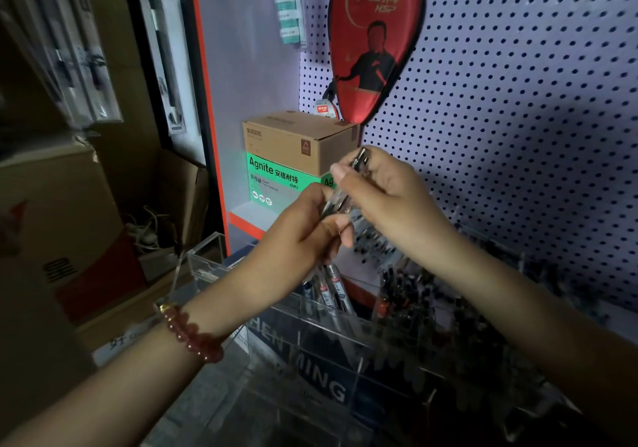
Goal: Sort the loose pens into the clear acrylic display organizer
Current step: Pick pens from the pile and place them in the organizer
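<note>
Bare forearms; a bracelet (193, 334) of round reddish beads, one gold, on the left wrist.

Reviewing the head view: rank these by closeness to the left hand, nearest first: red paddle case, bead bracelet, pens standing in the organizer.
1. Pens standing in the organizer, just below the left hand.
2. Bead bracelet, down on that hand's wrist.
3. Red paddle case, hanging up on the pegboard behind.

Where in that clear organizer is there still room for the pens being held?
The organizer has a bare-looking left compartment beside the cardboard boxes; front cells by the lettering seem empty. The slot below the left hand holds a few pens. Slots further right are packed with dark pens.
</note>
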Demonstrator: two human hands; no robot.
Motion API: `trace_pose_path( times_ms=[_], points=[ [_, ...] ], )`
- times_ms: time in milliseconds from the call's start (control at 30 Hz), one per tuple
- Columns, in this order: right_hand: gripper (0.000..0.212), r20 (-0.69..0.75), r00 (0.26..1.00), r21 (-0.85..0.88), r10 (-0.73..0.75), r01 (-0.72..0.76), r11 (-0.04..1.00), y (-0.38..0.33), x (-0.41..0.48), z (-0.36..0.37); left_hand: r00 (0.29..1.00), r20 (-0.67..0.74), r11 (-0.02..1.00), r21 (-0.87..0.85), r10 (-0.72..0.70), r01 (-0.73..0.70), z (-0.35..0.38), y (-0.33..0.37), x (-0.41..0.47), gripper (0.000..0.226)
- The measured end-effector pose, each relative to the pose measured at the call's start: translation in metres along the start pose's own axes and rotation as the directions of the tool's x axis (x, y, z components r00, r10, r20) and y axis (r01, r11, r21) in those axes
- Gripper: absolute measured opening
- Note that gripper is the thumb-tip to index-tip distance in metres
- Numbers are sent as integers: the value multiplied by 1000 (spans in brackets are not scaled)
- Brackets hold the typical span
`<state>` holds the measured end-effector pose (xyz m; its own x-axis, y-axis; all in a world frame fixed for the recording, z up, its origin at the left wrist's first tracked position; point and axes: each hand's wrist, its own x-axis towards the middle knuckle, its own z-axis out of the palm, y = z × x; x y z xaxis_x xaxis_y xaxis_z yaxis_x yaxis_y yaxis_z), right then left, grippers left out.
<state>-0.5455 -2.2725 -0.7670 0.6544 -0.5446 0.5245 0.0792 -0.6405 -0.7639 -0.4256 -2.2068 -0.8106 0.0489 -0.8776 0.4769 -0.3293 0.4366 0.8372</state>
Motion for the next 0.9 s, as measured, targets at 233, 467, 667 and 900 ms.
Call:
trace_pose_path(
  times_ms=[233,467,667,900],
  points=[
    [30,-146,985,-439,-91,18,898,10,6,-17,984,-21,844,511,-176,161,-16,-17,0,52],
    [29,-72,994,-547,78,-105,831,35,4,-18,940,42,701,677,-340,223,1,-35,-2,47],
    [13,49,982,-663,180,-103,741,41,-5,-10,959,49,649,746,-280,151,3,-40,2,39],
    [19,70,969,-762,236,-101,640,45,-8,-10,980,69,695,714,-185,81,-1,-40,3,23]
  ],
)
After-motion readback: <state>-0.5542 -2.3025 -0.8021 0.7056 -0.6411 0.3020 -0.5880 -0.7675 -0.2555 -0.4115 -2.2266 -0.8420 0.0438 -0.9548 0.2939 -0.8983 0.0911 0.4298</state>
